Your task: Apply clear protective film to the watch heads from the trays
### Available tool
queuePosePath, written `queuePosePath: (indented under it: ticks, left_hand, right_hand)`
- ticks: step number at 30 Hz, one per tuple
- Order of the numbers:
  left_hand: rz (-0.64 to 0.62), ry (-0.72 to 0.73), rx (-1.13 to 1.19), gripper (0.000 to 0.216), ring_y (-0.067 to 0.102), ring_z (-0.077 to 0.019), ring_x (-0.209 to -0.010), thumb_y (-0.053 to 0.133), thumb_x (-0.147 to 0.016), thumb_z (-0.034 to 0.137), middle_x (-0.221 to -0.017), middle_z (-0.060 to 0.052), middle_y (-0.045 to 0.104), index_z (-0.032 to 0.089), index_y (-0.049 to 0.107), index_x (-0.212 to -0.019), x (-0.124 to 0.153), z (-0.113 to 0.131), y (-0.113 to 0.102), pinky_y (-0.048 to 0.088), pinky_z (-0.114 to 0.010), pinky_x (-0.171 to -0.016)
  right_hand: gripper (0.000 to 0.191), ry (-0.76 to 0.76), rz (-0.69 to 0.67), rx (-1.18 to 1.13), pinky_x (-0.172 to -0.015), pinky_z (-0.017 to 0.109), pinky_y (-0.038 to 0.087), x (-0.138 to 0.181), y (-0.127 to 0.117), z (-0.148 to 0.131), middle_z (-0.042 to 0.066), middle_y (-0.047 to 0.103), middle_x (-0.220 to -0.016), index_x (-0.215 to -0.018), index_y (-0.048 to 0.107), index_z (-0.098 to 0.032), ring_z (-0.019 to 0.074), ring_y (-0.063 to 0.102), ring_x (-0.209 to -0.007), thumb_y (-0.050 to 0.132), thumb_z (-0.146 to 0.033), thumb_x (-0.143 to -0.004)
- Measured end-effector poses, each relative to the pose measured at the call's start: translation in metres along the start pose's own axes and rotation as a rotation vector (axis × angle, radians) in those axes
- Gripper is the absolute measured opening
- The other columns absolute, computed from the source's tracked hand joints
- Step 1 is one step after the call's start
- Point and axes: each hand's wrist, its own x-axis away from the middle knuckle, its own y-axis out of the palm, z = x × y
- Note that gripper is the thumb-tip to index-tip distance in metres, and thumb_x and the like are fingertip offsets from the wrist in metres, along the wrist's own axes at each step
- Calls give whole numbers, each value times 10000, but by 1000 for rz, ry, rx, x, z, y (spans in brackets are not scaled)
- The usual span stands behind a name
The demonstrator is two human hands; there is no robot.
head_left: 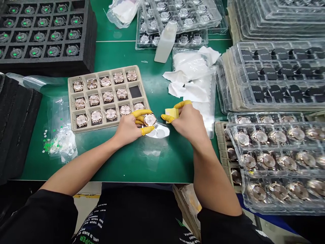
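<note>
My left hand (132,127), with yellow finger cots on its fingers, grips a rose-gold watch case (149,119) by its edge, dial side facing up. To its right, my right hand (186,118) pinches a small pale yellow block (171,115) that looks like a sponge; it is apart from the watch case. A beige compartment tray (100,128) of similar watch cases lies just left of my left hand. One compartment (135,91) in its middle row shows only a dark bottom. Under the held watch case is a clear film piece (158,131) on the green table.
Black foam trays (87,44) with dark watch parts stand at the back left. A white bottle (166,42) stands by white cloths (188,81). Stacked clear trays (276,169) line the right side. Green and white dots (54,144) lie at left.
</note>
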Motion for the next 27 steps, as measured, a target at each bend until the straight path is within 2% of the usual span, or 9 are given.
queuePosePath:
  ticks: [2, 5, 7, 11, 12, 14, 17, 23, 27]
  left_hand:
    - [-1, -1, 5, 595, 740, -138, -805, 895, -669, 262, -916, -33, 787, 180, 765, -1244, 0, -1, 0, 658, -279, -828]
    - [0, -10, 15, 604, 748, -145, -810, 902, -670, 273, -923, -41, 793, 173, 760, -1248, -1, -2, 0, 664, -284, -828]
    - [2, -11, 23, 601, 752, -147, -810, 898, -667, 262, -927, -46, 798, 169, 760, -1244, 0, -3, 0, 666, -284, -823]
    - [8, -2, 39, 583, 757, -142, -798, 870, -672, 232, -923, -38, 802, 164, 757, -1241, 0, -2, 2, 668, -271, -805]
    - [13, 2, 40, 584, 759, -143, -798, 869, -672, 230, -923, -37, 802, 163, 757, -1242, 1, -2, 2, 669, -269, -801]
    - [19, 12, 35, 596, 761, -147, -799, 881, -662, 231, -918, -36, 801, 160, 760, -1241, 1, -3, 2, 671, -271, -802]
    - [6, 24, 31, 595, 762, -152, -807, 903, -648, 240, -886, -30, 794, 153, 775, -1222, 1, -4, 1, 670, -274, -823]
    - [-21, 22, 36, 589, 758, -148, -772, 882, -686, 259, -894, -30, 798, 150, 768, -1254, 3, -5, 0, 677, -287, -823]
    - [-29, -22, 78, 622, 761, -151, -784, 902, -669, 270, -927, -48, 805, 150, 757, -1262, 2, -4, 0, 673, -275, -794]
  right_hand:
    - [445, -76, 4, -286, -779, 408, 512, -3, -3, 1, 69, 725, -940, -1055, 629, -220, 265, 666, -854, 848, -474, -763]
    - [385, -309, 46, -565, -802, 404, 535, -3, -11, -1, 56, 695, -928, -938, 643, -251, 238, 663, -870, 758, -609, -852]
    - [333, -456, 55, -540, -785, 399, 527, 2, -13, -5, 61, 654, -912, -872, 630, -259, 229, 636, -851, 686, -583, -920]
    - [71, -615, -69, -286, -802, 404, 505, 13, -8, -11, 104, 644, -1030, -896, 561, -249, 247, 617, -901, 564, -296, -949]
    - [16, -623, -117, -227, -812, 407, 498, 15, -6, -13, 114, 652, -1070, -918, 546, -248, 256, 620, -921, 541, -234, -924]
    - [96, -617, -195, -145, -791, 400, 475, 18, -2, -15, 115, 667, -1082, -928, 515, -250, 263, 617, -900, 518, -168, -879]
    - [117, -622, -252, -101, -715, 370, 419, 18, 1, -18, 94, 662, -988, -850, 431, -261, 239, 581, -792, 497, -166, -868]
    - [239, -632, -201, -49, -623, 344, 311, 11, 5, -19, 34, 513, -725, -769, 265, -285, 197, 412, -618, 470, -242, -885]
    - [213, -539, -180, -56, -629, 344, 326, 8, 6, -16, 50, 558, -763, -751, 312, -278, 198, 443, -634, 480, -221, -869]
